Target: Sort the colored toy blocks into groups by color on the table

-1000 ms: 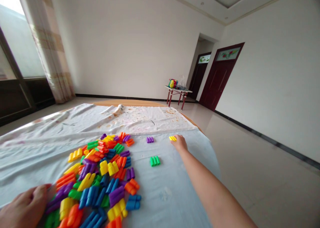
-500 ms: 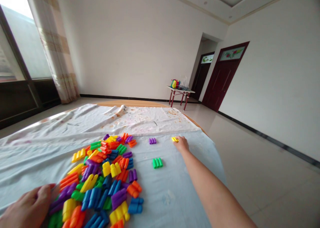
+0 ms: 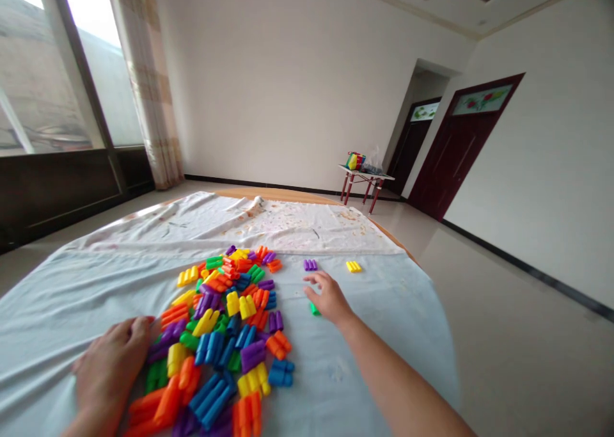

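Head view shows a round table under a pale blue cloth, bearing a pile of plastic blocks towards its left side. The left hand lies against the pile's left edge, fingers bent; whether it grips a block, I cannot tell. The right hand is open and holds nothing visible, its fingers loosely spread to the right of the pile. Apart from the heap sit a green block, partly hidden by that hand, a purple block just beyond the fingers and a yellow block farther right. Each block looks light, stiff and sturdy, smooth enough to slip a little; a thumb-and-finger pinch across its ribbed sides should hold best
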The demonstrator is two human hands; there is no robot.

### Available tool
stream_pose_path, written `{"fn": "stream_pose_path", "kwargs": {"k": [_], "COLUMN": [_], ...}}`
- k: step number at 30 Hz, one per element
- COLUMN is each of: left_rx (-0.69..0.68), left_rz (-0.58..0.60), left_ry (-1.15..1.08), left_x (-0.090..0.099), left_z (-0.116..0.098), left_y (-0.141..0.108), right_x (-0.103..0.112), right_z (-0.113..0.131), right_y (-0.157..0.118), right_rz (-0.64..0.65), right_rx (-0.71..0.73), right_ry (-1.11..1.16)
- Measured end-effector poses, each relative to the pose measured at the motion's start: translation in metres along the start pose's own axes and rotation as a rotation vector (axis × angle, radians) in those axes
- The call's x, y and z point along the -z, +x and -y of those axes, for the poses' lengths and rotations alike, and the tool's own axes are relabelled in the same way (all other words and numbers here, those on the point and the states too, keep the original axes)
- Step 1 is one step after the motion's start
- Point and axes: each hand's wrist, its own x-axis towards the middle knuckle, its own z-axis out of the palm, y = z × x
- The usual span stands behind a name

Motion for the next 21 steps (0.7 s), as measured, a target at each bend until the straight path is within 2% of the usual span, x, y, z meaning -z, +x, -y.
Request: {"fn": "stream_pose_path", "kwargs": {"k": [3,5,9,12,15,18,21], "left_rx": [0.039,0.043,0.050,0.041,0.034,0.052,0.060], "left_rz": [0.074,0.083,0.080,0.067,0.054,0.044,0.052], "left_ry": [-0.018,-0.021,-0.030,-0.047,-0.056,-0.074,-0.076], "left_x": [0.009,0.010,0.005,0.002,0.002,0.004,0.007], "left_z": [-0.008,-0.009,-0.004,-0.001,-0.002,-0.004,-0.007], "left_y": [-0.006,-0.007,-0.003,-0.002,-0.003,-0.005,-0.007], "right_x": [-0.021,-0.031,-0.052,-0.069,-0.076,-0.069,-0.055], "right_z": [0.041,0.062,0.087,0.093,0.094,0.091,0.084], "right_y": [-0.008,-0.009,-0.003,0.002,0.002,-0.002,-0.005], "right_rz": [0.094,0.135,0.172,0.199,0.279,0.355,0.358], "right_rx": [0.129,0.168,0.181,0.166,0.191,0.236,0.211], "right_ry": [0.153,0.190,0.196,0.140,0.068,0.034,0.077]}}
